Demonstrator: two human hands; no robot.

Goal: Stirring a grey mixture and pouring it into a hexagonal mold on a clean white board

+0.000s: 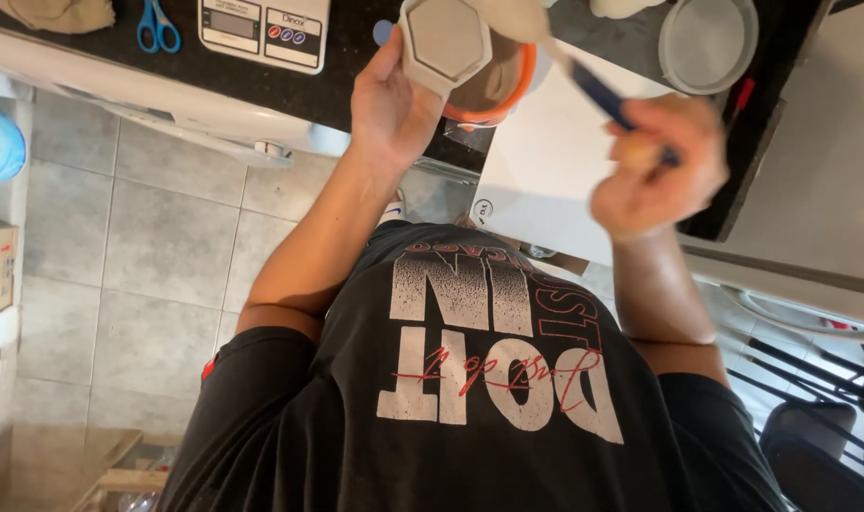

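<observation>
A grey hexagonal mould (444, 40) is held up over the edge of a dark countertop (347, 57), gripped in the person's left hand (390, 106), fingers curled round its side and thumb along its edge. The right hand (655, 171), blurred, is closed round the wooden handle of a blue-banded brush (603, 95) whose pale bristles reach toward the mould. Just behind the mould sits an orange-rimmed bowl (503, 90). A white board (555, 171) lies beneath the right hand. Farther along the counter are a kitchen scale (261, 30), blue-handled scissors (157, 27) and a round grey tin (707, 43).
</observation>
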